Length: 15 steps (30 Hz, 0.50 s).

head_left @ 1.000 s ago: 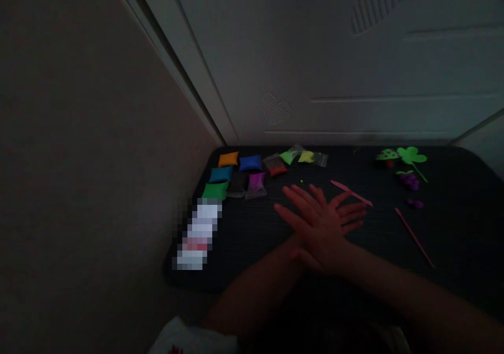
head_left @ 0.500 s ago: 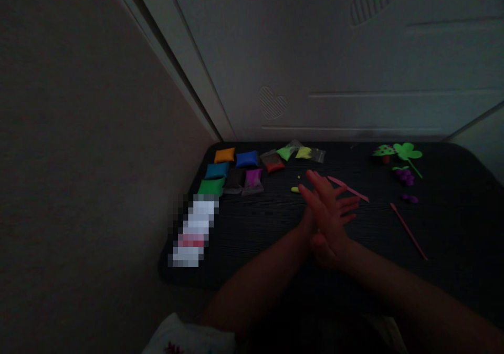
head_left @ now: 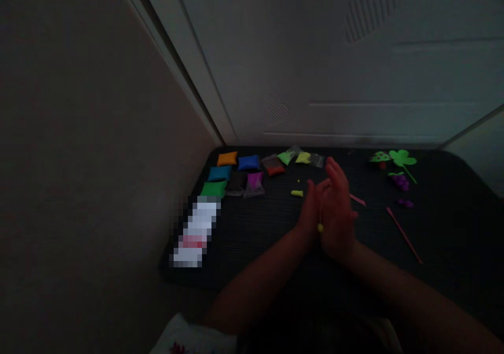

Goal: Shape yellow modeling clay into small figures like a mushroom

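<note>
My left hand [head_left: 308, 215] and my right hand [head_left: 339, 215] face each other, palm to palm, over the table. A small yellow ball of clay [head_left: 320, 228] shows between the heels of the palms, held by both. The fingers of my right hand point up and away, straightened; those of my left are mostly hidden behind it. Just left of the hands lie a short yellow clay roll [head_left: 297, 193] and a tiny yellow bit [head_left: 298, 180]. A pink modelling tool [head_left: 357, 200] is partly covered by my right hand.
Clay packets, among them orange [head_left: 227, 158], blue [head_left: 248, 162] and green [head_left: 213, 189], lie back left, above a blurred white-and-red strip [head_left: 197, 230]. To the right are a green clover shape [head_left: 402, 158], purple clay grapes [head_left: 400, 181] and a second pink tool [head_left: 404, 236].
My hands have turned from crossed with spread fingers to upright, palms aligned. The yellow ball has come into view between them, and the yellow roll is now uncovered.
</note>
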Motion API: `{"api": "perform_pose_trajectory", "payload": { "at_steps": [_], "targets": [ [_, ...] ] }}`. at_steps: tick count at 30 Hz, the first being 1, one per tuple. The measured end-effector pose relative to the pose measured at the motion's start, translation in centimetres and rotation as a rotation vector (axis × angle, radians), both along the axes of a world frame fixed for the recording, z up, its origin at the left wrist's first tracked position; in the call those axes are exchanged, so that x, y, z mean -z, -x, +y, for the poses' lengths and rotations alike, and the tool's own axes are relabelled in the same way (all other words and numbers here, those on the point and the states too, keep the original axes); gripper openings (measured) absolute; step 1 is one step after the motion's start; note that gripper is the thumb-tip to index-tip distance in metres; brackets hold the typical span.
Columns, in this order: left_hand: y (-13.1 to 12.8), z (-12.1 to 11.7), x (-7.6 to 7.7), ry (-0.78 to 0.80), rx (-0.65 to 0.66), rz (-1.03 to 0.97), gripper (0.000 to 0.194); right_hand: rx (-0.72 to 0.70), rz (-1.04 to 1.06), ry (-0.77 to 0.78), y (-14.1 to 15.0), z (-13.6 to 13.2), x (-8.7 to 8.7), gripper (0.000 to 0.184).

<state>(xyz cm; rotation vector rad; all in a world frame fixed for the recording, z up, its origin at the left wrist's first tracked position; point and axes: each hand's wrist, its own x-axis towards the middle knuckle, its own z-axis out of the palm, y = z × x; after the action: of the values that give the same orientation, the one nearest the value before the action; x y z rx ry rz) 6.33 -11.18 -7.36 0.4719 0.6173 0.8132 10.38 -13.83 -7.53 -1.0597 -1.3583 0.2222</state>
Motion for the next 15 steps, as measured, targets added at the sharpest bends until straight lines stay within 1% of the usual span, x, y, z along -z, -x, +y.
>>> {"api": "perform_pose_trajectory", "payload": {
  "at_steps": [2,3,5,7,9,10,12,15],
  "targets": [
    [-0.1,0.3,-1.7,-0.091,-0.025,0.003,0.060,-0.004,0.101,-0.098,-0.1,1.0,-1.7,0.064],
    [-0.1,0.5,-2.8,-0.163,-0.058,0.026,0.060,-0.010,0.174,-0.152,-0.2,1.6,-2.6,0.063],
    [0.0,0.9,-5.1,-0.251,-0.121,0.046,0.058,-0.037,0.310,-0.236,-0.4,2.8,-4.5,0.061],
    [0.2,1.3,-7.4,-0.446,-0.206,0.092,0.059,-0.067,0.375,-0.274,-0.3,3.5,-6.2,0.061],
    [0.4,1.7,-9.2,-0.575,-0.282,0.108,0.060,-0.082,0.392,-0.286,0.1,3.5,-7.7,0.064],
    [0.5,1.8,-9.7,-0.618,-0.308,0.114,0.061,-0.082,0.397,-0.294,0.4,3.2,-8.3,0.066],
    [0.7,2.2,-10.2,-0.676,-0.338,0.131,0.064,-0.085,0.389,-0.301,0.9,2.4,-9.5,0.070],
    [0.4,2.4,-9.7,-0.774,-0.325,0.171,0.065,-0.048,0.384,-0.262,1.1,0.9,-11.3,0.077]
  ]
}}
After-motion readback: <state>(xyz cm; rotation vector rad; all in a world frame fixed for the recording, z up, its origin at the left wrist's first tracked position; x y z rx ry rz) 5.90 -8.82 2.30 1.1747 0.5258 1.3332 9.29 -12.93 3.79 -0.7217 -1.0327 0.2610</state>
